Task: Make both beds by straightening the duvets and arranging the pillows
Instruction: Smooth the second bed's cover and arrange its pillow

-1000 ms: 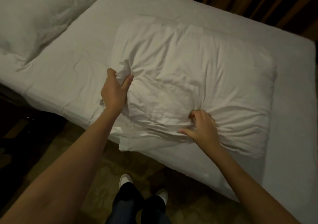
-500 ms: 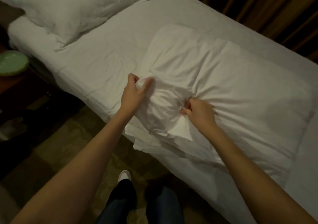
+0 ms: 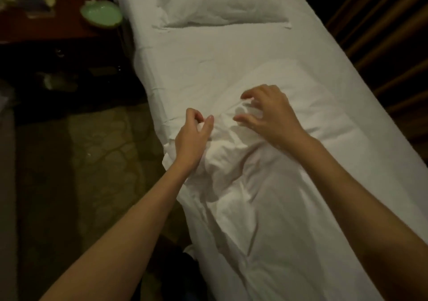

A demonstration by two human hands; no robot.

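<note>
Duvet (image 3: 266,185): white and folded into a rumpled bundle, it is lying on the bed (image 3: 231,53) directly beneath both hands and trailing back toward me along the near edge.
Left hand (image 3: 190,136): I am pinching a small fold of the duvet's cloth between thumb and curled fingers, at the bundle's left corner beside the bed's edge.
Right hand (image 3: 268,113): it is hovering just right of the left hand, fingers spread and bent like a claw over a raised pucker of fabric; I am judging it has hold of nothing yet, though whether the fingertips are touching is hard to tell.
Pillow (image 3: 220,4): it is sitting well beyond both hands at the head of the bed.
Green dish (image 3: 102,14): it is resting on the dark bench far ahead and to the left of the left hand.
Handling: I am expecting light, soft, limp cloth that bunches and slides instead of holding shape, with nothing fragile about it.
Where to grip: I am favouring the corners or hem, hands set wide apart, so the fold opens flat.
</note>
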